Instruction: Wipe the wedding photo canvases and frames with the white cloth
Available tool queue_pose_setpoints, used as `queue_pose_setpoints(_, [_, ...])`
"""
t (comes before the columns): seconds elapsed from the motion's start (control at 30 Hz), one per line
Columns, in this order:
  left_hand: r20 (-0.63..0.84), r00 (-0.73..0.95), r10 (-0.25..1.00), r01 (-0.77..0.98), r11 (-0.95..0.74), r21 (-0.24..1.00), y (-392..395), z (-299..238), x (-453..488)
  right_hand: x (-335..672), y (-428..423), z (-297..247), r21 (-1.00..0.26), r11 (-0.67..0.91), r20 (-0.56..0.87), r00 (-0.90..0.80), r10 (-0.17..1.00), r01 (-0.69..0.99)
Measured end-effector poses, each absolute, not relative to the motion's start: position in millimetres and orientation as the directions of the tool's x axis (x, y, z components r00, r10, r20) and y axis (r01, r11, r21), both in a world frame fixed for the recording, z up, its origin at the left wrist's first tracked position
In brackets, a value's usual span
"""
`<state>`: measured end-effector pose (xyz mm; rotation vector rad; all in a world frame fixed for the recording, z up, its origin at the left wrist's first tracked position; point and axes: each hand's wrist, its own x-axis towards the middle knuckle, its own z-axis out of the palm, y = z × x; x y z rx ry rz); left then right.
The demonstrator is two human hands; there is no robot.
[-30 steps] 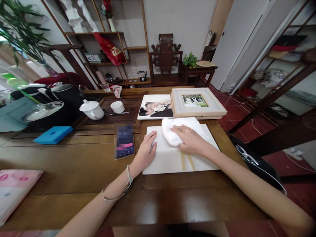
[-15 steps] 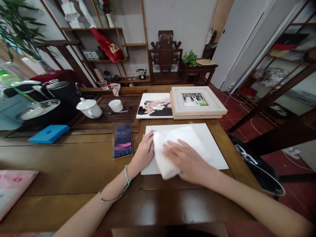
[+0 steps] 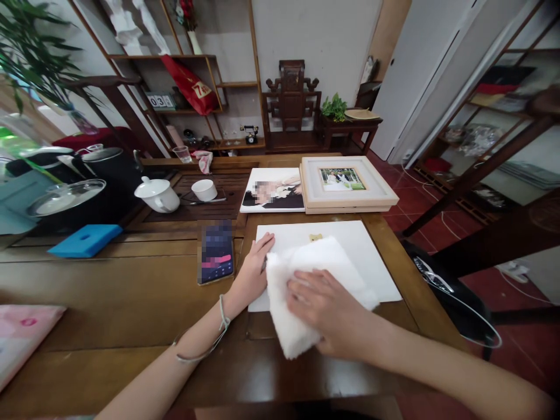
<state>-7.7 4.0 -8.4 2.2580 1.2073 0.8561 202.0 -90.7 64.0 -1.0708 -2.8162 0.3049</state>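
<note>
A white rectangular board (image 3: 376,265) lies flat on the wooden table. My left hand (image 3: 256,262) rests on the board's left edge, its fingers stretched out and holding nothing. Under my right hand (image 3: 324,309) is a fluffy white cloth (image 3: 284,315), which the slightly curled fingers press and grip from above. The cloth covers the board's front middle and hangs past its near edge. Just beyond the cloth, a small tan mark or piece (image 3: 315,237) shows on the board; its kind I cannot make out.
Behind the board sit a photo print (image 3: 273,189) and a framed photo (image 3: 350,181). A phone (image 3: 216,254) lies left of my left hand. Farther left are a lidded white bowl (image 3: 157,194), a small white cup (image 3: 204,189) and a blue block (image 3: 86,240).
My right hand has drawn the white cloth toward me, so it now overhangs the board's near edge. The tan mark has come into view. My left hand stays at the board's left edge.
</note>
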Motion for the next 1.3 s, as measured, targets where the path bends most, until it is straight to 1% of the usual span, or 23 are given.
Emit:
queue_pose_setpoints(0.07, [0.308,0.451,0.838,0.561,-0.534,0.632,4.2,-7.6,-9.1,199.0,-94.1,61.9,-0.262,0.734,0.045,-0.751,0.658,0.627])
queue_pose_setpoints(0.13, [0.296,0.450,0.843,0.567,-0.525,0.634,4.3,-6.3,-8.7,202.2,-84.4,54.9,-0.269,0.703,0.080,-0.713,0.697,0.658])
queue_pose_setpoints(0.27, [0.298,0.406,0.864,0.607,-0.498,0.619,3.9,-4.3,-4.3,218.1,-44.4,38.6,-0.273,0.608,0.206,-0.572,0.794,0.746])
queue_pose_setpoints(0.33, [0.305,0.392,0.868,0.616,-0.494,0.614,3.6,-4.3,-2.5,227.2,-26.2,36.8,-0.295,0.552,0.240,-0.499,0.833,0.780])
queue_pose_setpoints(0.4, [0.307,0.390,0.868,0.616,-0.494,0.613,3.2,-4.7,-1.8,237.3,-14.5,41.3,-0.285,0.486,0.197,-0.445,0.873,0.826])
queue_pose_setpoints(0.5, [0.309,0.389,0.868,0.610,-0.494,0.619,2.5,-5.0,-1.8,256.1,-11.9,55.8,-0.234,0.399,0.102,-0.385,0.917,0.887])
queue_pose_setpoints(0.57, [0.311,0.385,0.869,0.608,-0.492,0.623,2.1,-4.5,-1.8,268.4,-20.9,65.9,-0.206,0.353,0.047,-0.351,0.935,0.913])
queue_pose_setpoints(0.63, [0.308,0.385,0.870,0.613,-0.491,0.620,1.7,-3.6,-1.7,275.9,-38.2,74.3,-0.149,0.327,-0.028,-0.335,0.942,0.933])
queue_pose_setpoints(0.7, [0.295,0.393,0.871,0.622,-0.488,0.612,1.3,-2.3,-1.7,275.8,-61.0,81.8,-0.097,0.364,-0.085,-0.372,0.924,0.926])
queue_pose_setpoints(0.73, [0.288,0.398,0.871,0.627,-0.487,0.608,1.3,-1.7,-1.7,273.4,-72.7,85.5,-0.095,0.407,-0.097,-0.416,0.904,0.908])
queue_pose_setpoints(0.83, [0.277,0.405,0.871,0.637,-0.486,0.599,1.3,-0.5,-1.8,263.9,-96.9,96.7,-0.162,0.515,-0.143,-0.537,0.832,0.842])
queue_pose_setpoints(0.93, [0.277,0.407,0.871,0.639,-0.488,0.595,1.6,-0.4,-1.9,264.6,-90.6,101.7,-0.204,0.476,-0.192,-0.512,0.837,0.855])
queue_pose_setpoints(1.03, [0.281,0.406,0.870,0.639,-0.490,0.593,1.8,-0.8,-1.8,278.6,-59.2,92.5,-0.238,0.425,-0.117,-0.460,0.880,0.873])
queue_pose_setpoints(1.2, [0.280,0.401,0.872,0.636,-0.485,0.600,2.1,-2.0,-1.7,300.5,-17.8,62.6,-0.269,0.435,0.040,-0.441,0.897,0.860])
queue_pose_setpoints(1.23, [0.283,0.399,0.872,0.633,-0.485,0.603,2.1,-2.2,-1.7,301.9,-17.2,58.9,-0.267,0.432,0.048,-0.435,0.899,0.862])
queue_pose_setpoints(1.3, [0.289,0.395,0.872,0.625,-0.485,0.611,2.1,-2.7,-1.5,301.7,-25.7,55.8,-0.268,0.422,0.018,-0.433,0.901,0.866])
